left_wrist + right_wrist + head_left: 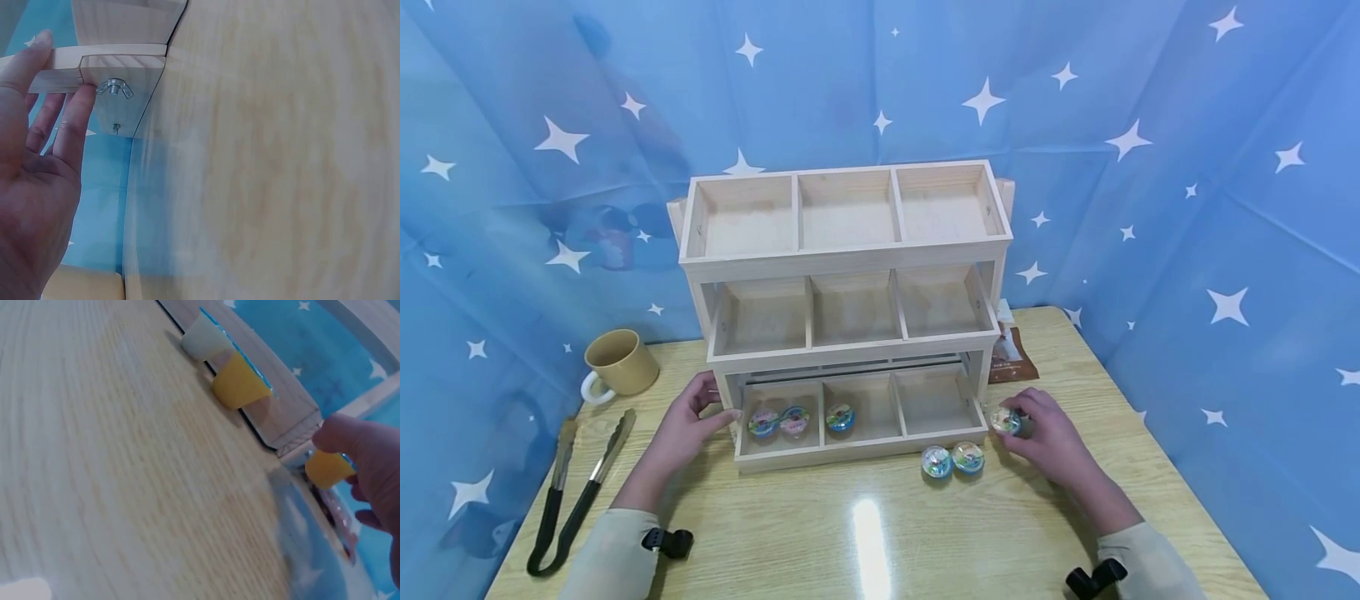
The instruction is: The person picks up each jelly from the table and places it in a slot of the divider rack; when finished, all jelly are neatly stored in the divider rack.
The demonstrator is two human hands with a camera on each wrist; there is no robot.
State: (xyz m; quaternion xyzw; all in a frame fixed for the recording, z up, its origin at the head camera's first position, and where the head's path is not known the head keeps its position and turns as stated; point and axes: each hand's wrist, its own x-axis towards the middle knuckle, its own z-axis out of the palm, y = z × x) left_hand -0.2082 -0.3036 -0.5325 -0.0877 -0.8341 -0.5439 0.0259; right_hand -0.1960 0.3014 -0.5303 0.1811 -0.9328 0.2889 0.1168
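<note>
A three-tier wooden shelf (pixel 857 452) stands on the table, each tier split into compartments. My left hand (pixel 691 427) grips its lower left side; in the left wrist view the thumb lies on one face of the wood, fingers on the other, near a wing nut (pixel 114 87). At the bottom tier's right end, my right hand (pixel 1047 433) pinches a jelly cup (pixel 1005 421), its yellow body (pixel 326 469) showing in the right wrist view. Two more jelly cups, one whitish (pixel 203 339) and one yellow (pixel 239 382), stand before the shelf. Bottom tier: two cups left, one cup (pixel 840 417) middle.
A tan mug (pixel 622 364) with a white handle and black-handled tongs (pixel 574 500) are at the table's left. Behind the shelf's right leg lies a brown packet (pixel 1011 357). A blue star-patterned curtain (pixel 1187 208) surrounds the table.
</note>
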